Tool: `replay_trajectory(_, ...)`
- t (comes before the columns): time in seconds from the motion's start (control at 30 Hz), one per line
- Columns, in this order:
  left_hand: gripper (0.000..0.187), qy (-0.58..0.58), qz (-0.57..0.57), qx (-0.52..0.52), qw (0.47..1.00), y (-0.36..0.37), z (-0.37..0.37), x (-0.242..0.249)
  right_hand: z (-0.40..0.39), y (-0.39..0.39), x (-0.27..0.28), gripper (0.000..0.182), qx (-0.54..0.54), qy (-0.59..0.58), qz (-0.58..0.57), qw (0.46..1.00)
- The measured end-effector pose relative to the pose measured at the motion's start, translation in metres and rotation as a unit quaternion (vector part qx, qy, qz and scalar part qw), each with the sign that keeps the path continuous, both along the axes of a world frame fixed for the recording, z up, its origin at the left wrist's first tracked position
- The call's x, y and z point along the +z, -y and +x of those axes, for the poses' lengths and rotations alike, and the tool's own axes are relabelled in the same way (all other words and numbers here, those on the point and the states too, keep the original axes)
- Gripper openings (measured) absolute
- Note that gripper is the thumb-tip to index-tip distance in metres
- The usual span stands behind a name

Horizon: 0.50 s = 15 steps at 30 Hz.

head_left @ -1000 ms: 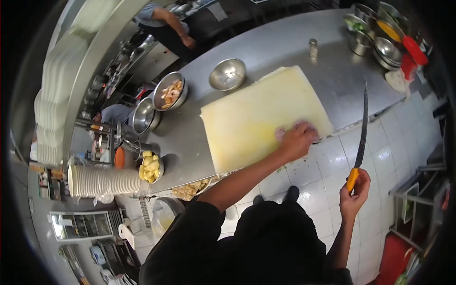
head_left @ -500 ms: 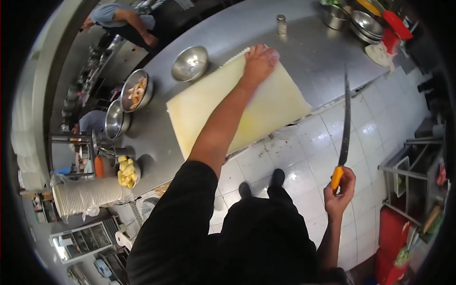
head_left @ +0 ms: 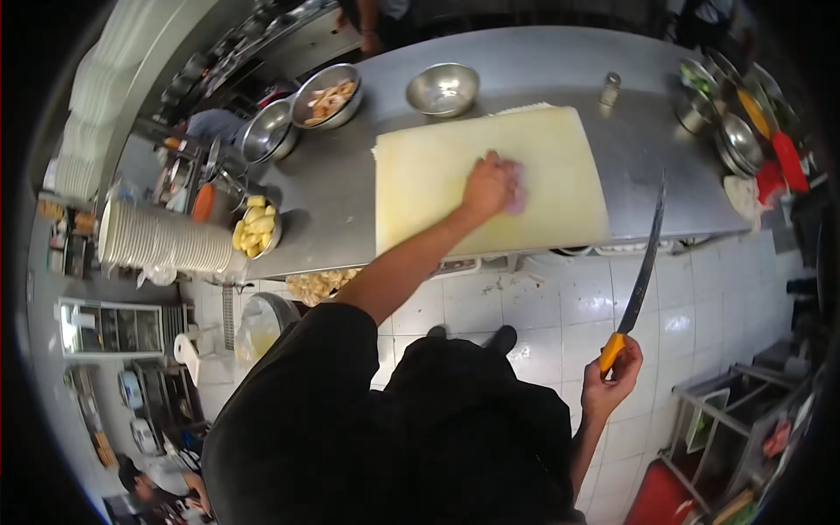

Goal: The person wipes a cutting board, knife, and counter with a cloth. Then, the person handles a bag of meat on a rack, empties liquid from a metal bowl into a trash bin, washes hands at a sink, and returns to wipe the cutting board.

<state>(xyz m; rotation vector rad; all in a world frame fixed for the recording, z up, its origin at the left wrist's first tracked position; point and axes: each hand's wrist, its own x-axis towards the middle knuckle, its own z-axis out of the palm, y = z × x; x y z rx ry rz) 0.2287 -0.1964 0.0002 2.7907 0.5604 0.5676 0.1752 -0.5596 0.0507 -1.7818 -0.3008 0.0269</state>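
Note:
My left hand (head_left: 486, 188) presses down on the white cutting board (head_left: 437, 157), its fingers closed over a pale pink crumpled thing (head_left: 516, 191) that looks like a wiping cloth; blur hides its detail. Off the counter's front edge on the right, my right hand (head_left: 612, 372) grips the orange handle of a long knife (head_left: 646, 262). The blade points up and away from me, to the right of the board.
Behind the board stands a steel bowl (head_left: 444, 90). Left of it are a bowl of cut pieces (head_left: 328, 98), another bowl (head_left: 269, 131) and a container of peeled potatoes (head_left: 255, 229). A glass shaker (head_left: 610, 90) and a red-handled tool (head_left: 787, 164) are at right.
My left hand has moved from the board's far edge toward its middle with the pink thing. My right hand still holds the knife out to the side. The view has turned.

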Motion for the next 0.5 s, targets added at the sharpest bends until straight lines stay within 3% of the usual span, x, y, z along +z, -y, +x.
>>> replay_trajectory(0.1,0.024,0.03,-0.033,-0.028,0.999,0.021,-0.04,0.004,0.002,-0.012,0.003,0.053,0.011,-0.056,0.007,0.998)
replay_trajectory(0.23,0.03,0.014,-0.044,-0.094,0.994,0.028,-0.095,0.021,0.017,-0.042,0.001,0.053,0.08,-0.02,-0.006,0.997)
replay_trajectory(0.33,0.021,0.027,-0.216,-0.067,0.974,0.014,-0.129,0.028,0.024,-0.067,0.011,0.052,0.13,0.033,-0.023,0.991)
replay_trajectory(0.37,0.021,0.076,-0.333,-0.027,0.94,0.002,-0.143,0.028,0.025,-0.078,0.014,0.052,0.141,0.052,-0.025,0.988)
replay_trajectory(0.43,0.021,0.169,-0.547,0.048,0.818,-0.021,-0.176,0.031,0.022,-0.102,0.02,0.052,0.163,0.071,-0.029,0.984)
replay_trajectory(0.5,0.03,0.337,-0.708,0.241,0.573,-0.036,-0.205,0.048,0.011,-0.126,0.028,0.052,0.184,0.072,-0.035,0.98)
